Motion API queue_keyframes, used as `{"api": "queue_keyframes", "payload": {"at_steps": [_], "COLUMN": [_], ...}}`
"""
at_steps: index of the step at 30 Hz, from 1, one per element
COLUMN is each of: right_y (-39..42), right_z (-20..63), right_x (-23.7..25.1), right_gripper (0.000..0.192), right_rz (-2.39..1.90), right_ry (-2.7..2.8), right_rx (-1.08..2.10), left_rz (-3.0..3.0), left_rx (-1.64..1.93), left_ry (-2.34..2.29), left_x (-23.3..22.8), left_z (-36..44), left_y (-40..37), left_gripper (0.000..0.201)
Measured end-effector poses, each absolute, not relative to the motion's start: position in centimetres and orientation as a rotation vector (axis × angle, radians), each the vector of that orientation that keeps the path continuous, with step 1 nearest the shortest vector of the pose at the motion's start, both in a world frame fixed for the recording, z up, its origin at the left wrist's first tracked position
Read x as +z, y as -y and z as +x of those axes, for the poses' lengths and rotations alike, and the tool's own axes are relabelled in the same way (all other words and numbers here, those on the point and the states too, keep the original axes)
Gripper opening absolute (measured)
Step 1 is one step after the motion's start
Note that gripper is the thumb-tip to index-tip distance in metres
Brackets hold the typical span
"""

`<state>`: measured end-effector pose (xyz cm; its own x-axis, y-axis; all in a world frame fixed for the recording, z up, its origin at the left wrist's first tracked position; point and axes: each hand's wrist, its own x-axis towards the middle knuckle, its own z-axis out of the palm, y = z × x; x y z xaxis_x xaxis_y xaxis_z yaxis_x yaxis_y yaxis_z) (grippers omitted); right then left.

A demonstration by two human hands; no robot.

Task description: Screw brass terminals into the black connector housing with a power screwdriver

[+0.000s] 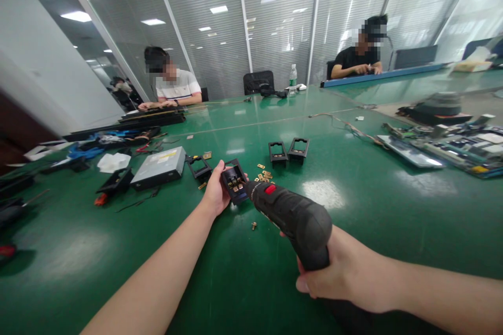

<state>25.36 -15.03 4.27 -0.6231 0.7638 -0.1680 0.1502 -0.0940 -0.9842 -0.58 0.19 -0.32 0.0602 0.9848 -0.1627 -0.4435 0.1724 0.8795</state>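
My left hand (215, 192) grips a small black plastic housing (234, 183) with brass contacts inside, tilted up off the green table (243, 272). My right hand (346, 272) is closed around the handle of a black electric screwdriver (293, 217) with a red switch. Its tip points into the housing. A scatter of small brass pieces (264, 174) lies just beyond the housing, and one brass screw (253, 226) lies under the tool.
Two empty black housings (288, 150) stand further back, another (199, 166) to the left beside a silver optical drive (159, 166). Cables and tools clutter the left edge, circuit boards (451, 144) the right. Two other people sit at the far side.
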Motion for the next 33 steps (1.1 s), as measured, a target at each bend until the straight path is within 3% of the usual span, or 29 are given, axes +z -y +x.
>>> {"api": "queue_keyframes", "payload": {"at_steps": [6,10,13,25,33], "right_y": [15.1,15.2,15.0,12.1,12.0], "right_z": [25.4,25.3,25.3,28.0,28.0], "right_x": [4.5,4.3,4.3,5.0,5.5], "right_gripper": [0.016,0.042,0.048,0.020,0.016], "right_rz": [-1.029,-1.015,-1.050,-1.152,-1.122], "right_ry": [1.698,1.648,1.612,1.836,1.908], "right_rx": [1.784,1.784,1.849,1.805,1.752], "left_rz": [0.753,0.751,0.748,0.785,0.804], "left_rx": [1.254,1.254,1.261,1.376,1.360], "left_ry": [-0.933,-0.949,-0.957,-0.944,-0.942], "left_x": [-0.3,-0.2,-0.2,-0.4,-0.7], "left_z": [-0.5,-0.5,-0.4,0.3,-0.1], "left_y": [-0.2,-0.1,0.0,0.3,0.0], "left_gripper": [0.044,0.044,0.043,0.037,0.040]}}
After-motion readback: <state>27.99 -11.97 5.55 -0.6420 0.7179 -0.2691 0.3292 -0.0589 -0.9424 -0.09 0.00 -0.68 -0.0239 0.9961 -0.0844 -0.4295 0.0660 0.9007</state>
